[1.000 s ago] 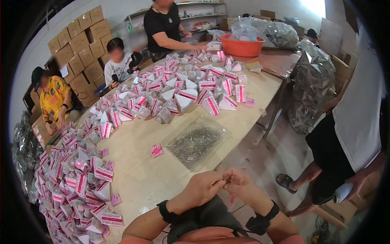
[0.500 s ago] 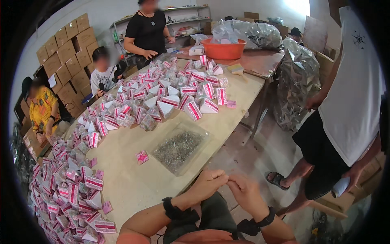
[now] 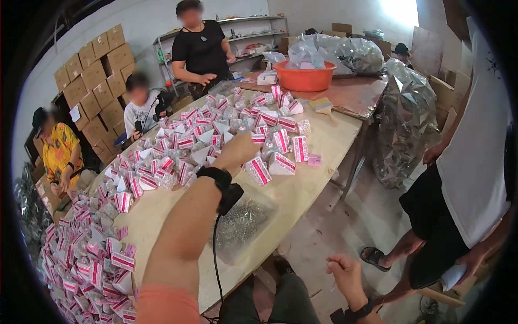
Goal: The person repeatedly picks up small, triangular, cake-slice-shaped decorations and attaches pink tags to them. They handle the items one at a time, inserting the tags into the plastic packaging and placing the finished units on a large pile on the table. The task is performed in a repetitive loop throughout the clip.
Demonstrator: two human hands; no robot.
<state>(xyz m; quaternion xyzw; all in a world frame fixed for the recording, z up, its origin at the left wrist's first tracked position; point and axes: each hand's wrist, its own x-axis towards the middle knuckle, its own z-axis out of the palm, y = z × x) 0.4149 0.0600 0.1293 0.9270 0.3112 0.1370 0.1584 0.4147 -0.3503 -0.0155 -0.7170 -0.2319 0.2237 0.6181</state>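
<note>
Head view: left hand [image 3: 236, 152] over packets [image 3: 281, 163], forearm [image 3: 181, 232] overlapping tray [image 3: 232, 254], right hand [image 3: 345, 272] near table [image 3: 297, 189]; both grips unclear.

You can't read any txt, no. or sign for certain. Print-like marks only, all too small/blurred for you to make out: on the small clear-plastic packets w/ folded white-&-pink card tops [image 3: 258, 170], heaped along the far & left edges of the big pale flat-topped table [image 3: 305, 186], you get a deep-pink band w/ pale patterned borders; on the small flat pink square card [image 3: 314, 160] nr the surface's R edge, pale marks, illegible. White rectangular paper sheet [image 3: 77, 113] on the stacked brown cardboard cartons [image 3: 93, 74]: contents unreadable to you. Plain white cloth shirt [image 3: 475, 146] at R: small dark emblem, blurred, can't tell if it incl. lettering.
</note>
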